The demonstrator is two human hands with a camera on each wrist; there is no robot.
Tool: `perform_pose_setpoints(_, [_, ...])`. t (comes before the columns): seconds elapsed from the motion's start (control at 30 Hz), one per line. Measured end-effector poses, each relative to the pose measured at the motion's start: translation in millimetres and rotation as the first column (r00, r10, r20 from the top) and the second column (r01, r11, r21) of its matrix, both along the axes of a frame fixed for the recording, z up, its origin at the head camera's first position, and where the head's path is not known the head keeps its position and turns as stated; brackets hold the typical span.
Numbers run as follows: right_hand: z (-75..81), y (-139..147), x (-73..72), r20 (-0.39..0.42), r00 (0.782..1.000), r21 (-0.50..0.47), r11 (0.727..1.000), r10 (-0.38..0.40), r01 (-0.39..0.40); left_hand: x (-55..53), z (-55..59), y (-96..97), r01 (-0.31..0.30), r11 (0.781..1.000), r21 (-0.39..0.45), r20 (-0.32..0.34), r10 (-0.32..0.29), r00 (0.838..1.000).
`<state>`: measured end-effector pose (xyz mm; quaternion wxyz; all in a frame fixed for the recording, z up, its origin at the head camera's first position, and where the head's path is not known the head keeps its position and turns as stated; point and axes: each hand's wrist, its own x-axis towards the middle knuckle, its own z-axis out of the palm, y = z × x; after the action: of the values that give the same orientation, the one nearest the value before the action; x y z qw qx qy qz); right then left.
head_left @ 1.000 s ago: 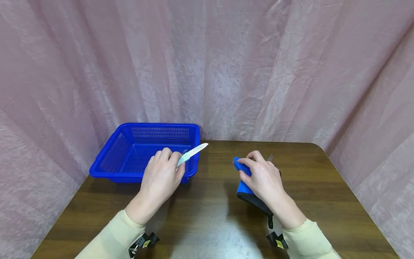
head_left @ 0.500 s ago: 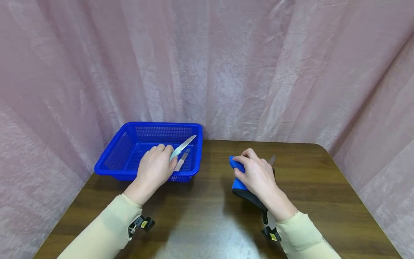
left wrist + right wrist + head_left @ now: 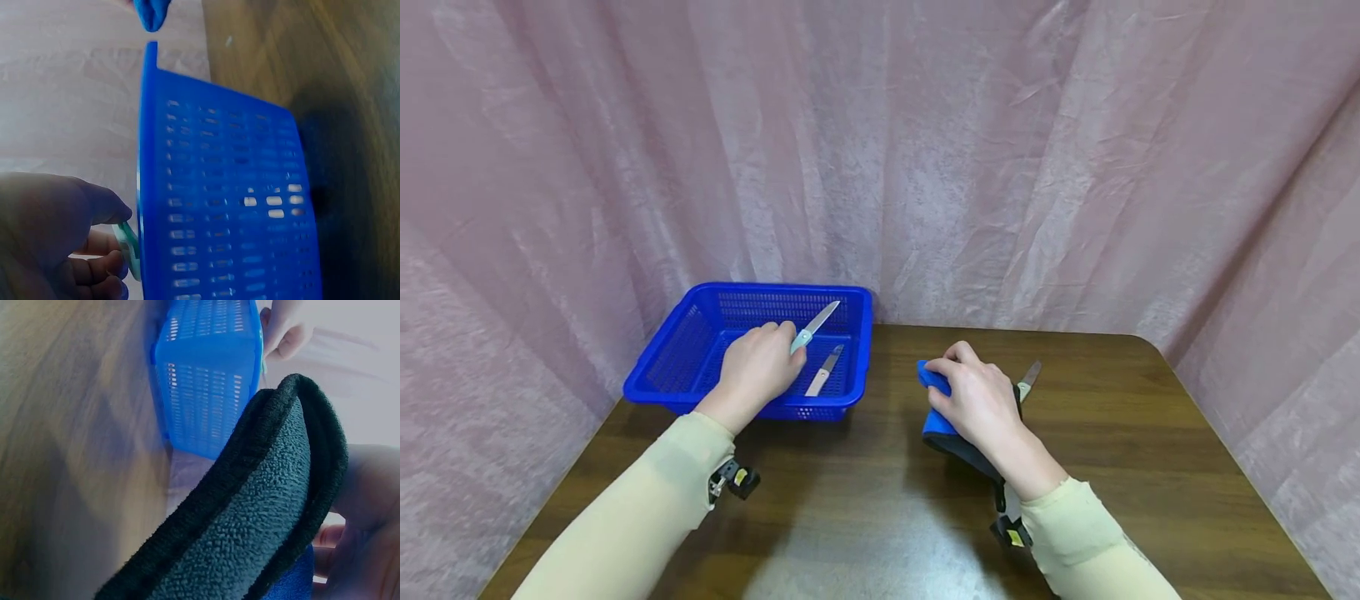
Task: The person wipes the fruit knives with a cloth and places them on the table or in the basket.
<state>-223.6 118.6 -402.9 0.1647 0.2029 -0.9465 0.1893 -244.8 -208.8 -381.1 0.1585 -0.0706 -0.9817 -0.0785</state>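
Note:
My left hand (image 3: 756, 362) grips a paring knife (image 3: 822, 319) by its mint-green handle, blade pointing up and to the right over the blue plastic basket (image 3: 651, 362). From the left wrist view, the green handle (image 3: 128, 247) shows between thumb and fingers beside the basket's rim. A second small knife (image 3: 822, 375), pale-handled, lies in the basket's right part. On the right, my right hand (image 3: 973, 396) holds a folded blue cloth (image 3: 938, 421) between thumb and fingers; its dark-edged grey side (image 3: 231, 537) fills much of the right wrist view.
Another pale-handled knife (image 3: 1032, 377) lies on the wooden table (image 3: 1120, 450) just beyond the right hand, its handle partly hidden. A pink curtain (image 3: 880, 167) hangs behind the table's far edge. Small camera mounts (image 3: 733, 479) sit at both wrists.
My left hand has carried the green-handled knife left and farther in over the basket, uncovering the knife inside. My right hand with the cloth has shifted left, exposing more of the table knife.

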Motion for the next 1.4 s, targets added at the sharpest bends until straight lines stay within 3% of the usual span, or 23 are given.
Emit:
perform_pose_setpoints(0.23, [2.2, -7, -6.0, 0.006, 1.0, 0.009, 1.0, 0.002, -0.002, -20.8, -6.2, -4.6, -0.044, 0.999, -0.019, 0.124, 0.046, 0.991])
perform_pose_setpoints(0.47, [2.2, -14, -13.4, 0.011, 1.0, 0.027, 1.0, 0.013, -0.013, -33.8, -12.4, -9.5, -0.079, 0.996, -0.036, 0.255, 0.086, 0.963])
perform_pose_setpoints(0.73, [-1.3, -24, -19.3, 0.029, 0.999, 0.048, 0.998, 0.026, -0.027, -43.0, -20.7, -12.6, -0.106, 0.994, -0.038, 0.387, 0.112, 0.915])
perform_pose_setpoints(1.07, [-9.2, -25, -18.8, 0.043, 0.999, 0.059, 0.998, 0.012, -0.014, -52.9, -31.2, -7.2, -0.1, 0.992, -0.082, 0.527, 0.128, 0.84])
perform_pose_setpoints(1.23, [-12.4, -24, -16.3, 0.031, 0.999, 0.043, 0.999, 0.017, -0.018, -52.9, -33.5, -6.1, -0.116, 0.99, -0.086, 0.589, 0.144, 0.795])
perform_pose_setpoints(1.3, [-13.2, -23, -15.8, 0.029, 0.999, 0.04, 0.999, 0.02, -0.021, -51.3, -32.4, -5.7, -0.118, 0.989, -0.087, 0.598, 0.147, 0.788])
perform_pose_setpoints(1.4, [-13.7, -22, -14.9, 0.032, 0.999, 0.038, 0.999, 0.015, -0.017, -49.1, -29.9, -3.5, -0.105, 0.99, -0.095, 0.595, 0.141, 0.791])
